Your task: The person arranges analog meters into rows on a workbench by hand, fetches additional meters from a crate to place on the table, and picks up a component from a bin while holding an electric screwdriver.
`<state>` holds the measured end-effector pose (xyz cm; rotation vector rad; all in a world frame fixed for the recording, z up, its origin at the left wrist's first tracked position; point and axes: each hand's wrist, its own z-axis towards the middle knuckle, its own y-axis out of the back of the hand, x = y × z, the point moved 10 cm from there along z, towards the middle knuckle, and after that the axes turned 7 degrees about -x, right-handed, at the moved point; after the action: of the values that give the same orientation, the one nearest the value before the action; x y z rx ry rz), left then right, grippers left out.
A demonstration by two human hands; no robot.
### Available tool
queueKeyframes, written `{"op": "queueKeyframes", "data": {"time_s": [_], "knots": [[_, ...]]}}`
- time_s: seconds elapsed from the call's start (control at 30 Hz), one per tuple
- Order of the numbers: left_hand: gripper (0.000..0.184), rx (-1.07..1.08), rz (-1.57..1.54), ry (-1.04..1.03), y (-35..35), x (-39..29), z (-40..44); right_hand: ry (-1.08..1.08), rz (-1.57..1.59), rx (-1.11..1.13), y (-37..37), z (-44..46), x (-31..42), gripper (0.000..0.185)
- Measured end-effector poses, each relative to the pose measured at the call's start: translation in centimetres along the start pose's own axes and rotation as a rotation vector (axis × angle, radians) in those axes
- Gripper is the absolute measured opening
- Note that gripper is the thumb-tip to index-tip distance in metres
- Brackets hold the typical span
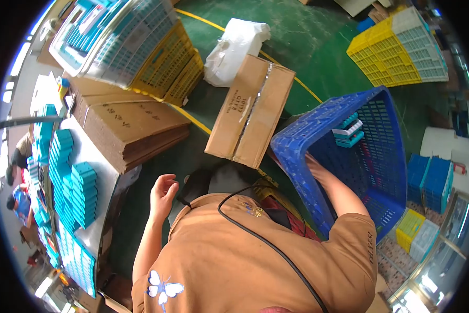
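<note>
My left hand (164,194) hangs in the air to the left of my body, fingers loosely curled and thumb apart, with nothing in it. My right arm reaches into a big blue plastic crate (288,142) that is tilted toward me. Most of my right hand (314,165) is behind the crate's near rim, so its fingers are hidden. Against the crate's inner far side lies a small stack of teal and white plastic pieces (347,130). A taped cardboard box (251,109) stands on the floor in front of me, left of the crate.
On the left, a table (107,180) bears several stacks of teal plastic pieces (83,193). Flattened cardboard (135,122) and yellow-and-white crates (164,57) stand beyond it. A white bag (234,49) lies behind the box. More yellow crates (388,52) stand at the far right.
</note>
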<state>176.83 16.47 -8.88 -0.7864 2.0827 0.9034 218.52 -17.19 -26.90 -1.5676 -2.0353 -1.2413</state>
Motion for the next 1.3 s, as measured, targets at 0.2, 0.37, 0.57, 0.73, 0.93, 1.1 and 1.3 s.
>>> {"op": "queueKeyframes", "data": {"time_s": [0.2, 0.37, 0.57, 0.73, 0.93, 1.1, 1.3], "knots": [[0.028, -0.012, -0.004, -0.028, 5.0, 4.5, -2.5, -0.343, -0.058, -0.205, 6.7, -1.9, -1.6, 0.038], [0.028, -0.133, -0.125, 0.007, 14.5, 13.3, -7.3, -0.277, -0.224, -1.054, 19.7, -11.6, 13.8, 0.041], [0.028, -0.336, -0.131, 0.116, 27.5, 26.7, -17.1, 0.206, 0.608, -1.086, 8.0, -9.5, 32.9, 0.033], [0.03, -0.513, -0.266, 0.154, 33.9, 36.5, -23.7, 0.355, 0.325, -0.263, -22.5, 1.8, 54.5, 0.031], [0.027, -0.669, -0.494, 0.229, 39.4, 42.8, -28.4, 0.658, 0.034, 0.257, -53.2, 2.9, 71.6, 0.031], [0.022, -0.776, -0.585, 0.07, 48.2, 43.7, -25.7, 1.034, -0.337, -0.048, -66.6, 2.8, 81.9, 0.061], [0.059, -0.86, -0.005, -0.246, 65.3, 35.2, -13.9, 1.012, -0.69, -0.357, -75.1, 7.5, 85.7, 0.086]]}}
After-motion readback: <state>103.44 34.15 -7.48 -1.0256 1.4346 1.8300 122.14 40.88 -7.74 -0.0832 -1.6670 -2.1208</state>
